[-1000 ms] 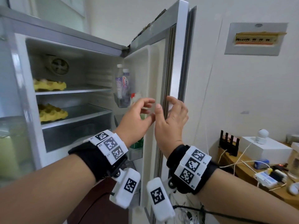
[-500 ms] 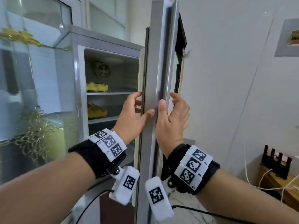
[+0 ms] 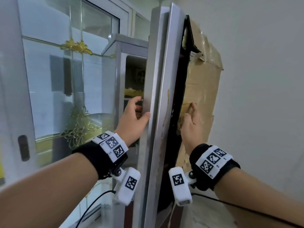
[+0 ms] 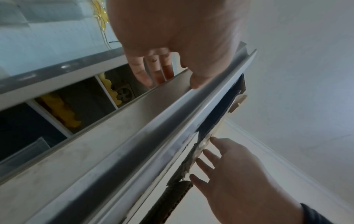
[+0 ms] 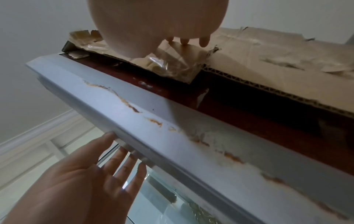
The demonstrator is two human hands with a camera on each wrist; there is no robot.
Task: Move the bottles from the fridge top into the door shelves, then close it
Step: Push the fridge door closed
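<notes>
Flanking the fridge door (image 3: 158, 96), barely ajar and edge-on.
Spread left hand (image 3: 131, 122) sets thumb on the door's edge; right hand (image 3: 191, 125) lies flat against cardboard (image 3: 204, 89) on its outer face; bottles hidden behind it.

Grey fridge door (image 3: 158, 96) stands ajar — edge-on, rust-streaked — a narrow gap showing the fridge (image 3: 120, 79) interior.

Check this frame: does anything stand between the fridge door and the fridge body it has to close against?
Yes. The left hand has its fingers in the gap between the fridge door and the fridge body, thumb on the door's edge. The right hand presses the cardboard on the outer face, clear of it.
</notes>
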